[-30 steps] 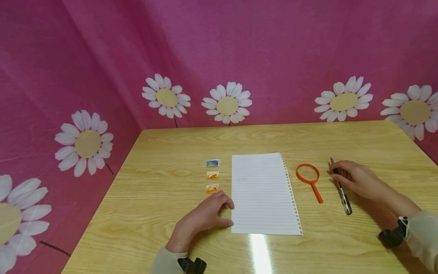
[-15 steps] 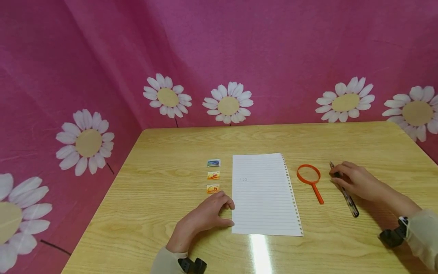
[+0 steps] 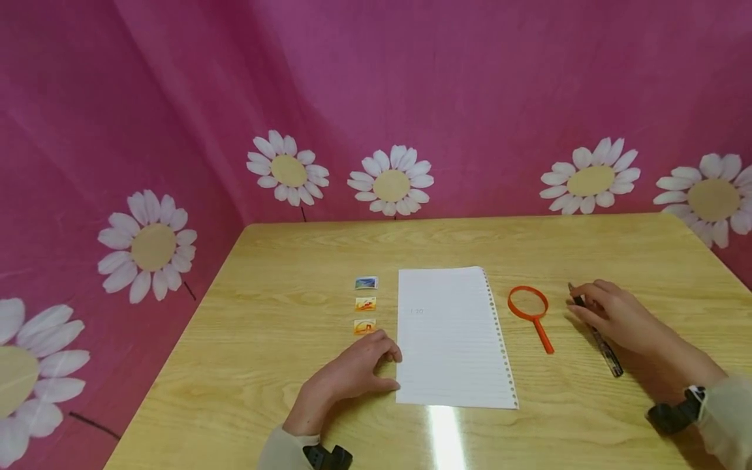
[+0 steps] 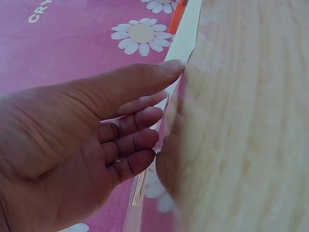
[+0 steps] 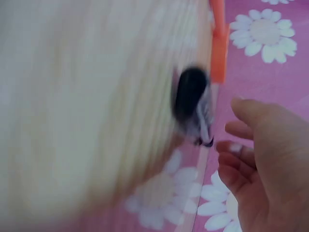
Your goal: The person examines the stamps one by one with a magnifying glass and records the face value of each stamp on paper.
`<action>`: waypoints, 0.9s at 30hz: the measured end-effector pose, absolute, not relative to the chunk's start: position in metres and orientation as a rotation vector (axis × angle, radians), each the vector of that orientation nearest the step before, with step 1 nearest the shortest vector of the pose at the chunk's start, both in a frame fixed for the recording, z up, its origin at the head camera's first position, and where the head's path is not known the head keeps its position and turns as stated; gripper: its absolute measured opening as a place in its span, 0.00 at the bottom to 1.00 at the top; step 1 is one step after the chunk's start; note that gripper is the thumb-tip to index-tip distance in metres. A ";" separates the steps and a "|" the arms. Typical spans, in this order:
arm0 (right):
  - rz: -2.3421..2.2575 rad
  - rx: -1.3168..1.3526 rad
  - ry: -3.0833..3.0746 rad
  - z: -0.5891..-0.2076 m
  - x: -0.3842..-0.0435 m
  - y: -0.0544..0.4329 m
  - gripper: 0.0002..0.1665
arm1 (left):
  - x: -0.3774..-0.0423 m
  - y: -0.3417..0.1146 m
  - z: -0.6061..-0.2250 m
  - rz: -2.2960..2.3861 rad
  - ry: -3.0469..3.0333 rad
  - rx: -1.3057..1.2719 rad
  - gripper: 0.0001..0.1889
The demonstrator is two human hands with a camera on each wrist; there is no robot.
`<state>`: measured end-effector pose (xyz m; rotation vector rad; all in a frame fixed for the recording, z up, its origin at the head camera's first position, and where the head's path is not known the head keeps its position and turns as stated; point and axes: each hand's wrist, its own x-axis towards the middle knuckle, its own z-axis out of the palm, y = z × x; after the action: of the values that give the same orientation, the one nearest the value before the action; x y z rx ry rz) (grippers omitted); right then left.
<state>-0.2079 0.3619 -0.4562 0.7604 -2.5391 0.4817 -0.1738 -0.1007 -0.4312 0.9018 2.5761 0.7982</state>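
Clear-barrelled pen (image 3: 607, 353) has swung its rear end out to the R over the last sec, tip drawn back a touch; R grip (image 3: 625, 323) has barely shifted & L grip (image 3: 352, 372) stays put.

R grip: thumb & index close together, narrow gap, right at the pen's front part. Can't tell if they pinch it or just touch; R wrist view is blurred & shows the fingertips just beside it. Pen lies aslant under the R grip, tip poking out past the index, rear end pointing back toward the person.

Next out, L of the R grip & near it: orange magnifying glass (image 3: 536, 318), flat, ring ahead, handle angled back toward the person.

L grip: thumb & fingers well apart, fingers loosely bent, nothing held; thumb tip & fingers at the L edge of a lined loose-leaf sheet (image 3: 452, 352). Sheet runs from the L grip toward the magnifier, holes down its far side from that grip, faint handwritten marks (image 3: 417, 311) up top L.

Just ahead of the L grip: 3 stamp-like slips in a column, orange-yellow one (image 3: 365, 325) nearest, then another orange-yellow one (image 3: 365, 304), then a blue one (image 3: 367, 282).

All on a wood-grain surface (image 3: 294, 281); pink daisy-print cloth (image 3: 470, 98) beyond both grips.
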 end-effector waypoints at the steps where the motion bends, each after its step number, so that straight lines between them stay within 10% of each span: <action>1: 0.492 0.745 -2.535 -0.455 -0.206 0.360 0.13 | -0.174 -0.101 -0.431 0.811 2.583 0.904 0.16; 27: 0.632 0.679 -2.561 -0.454 -0.177 0.323 0.16 | -0.206 -0.127 -0.427 1.014 2.821 0.588 0.14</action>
<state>-0.1770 0.3235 -0.4535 0.6788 -2.5612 0.6318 -0.2063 -0.1274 -0.4274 0.5882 2.8206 1.0140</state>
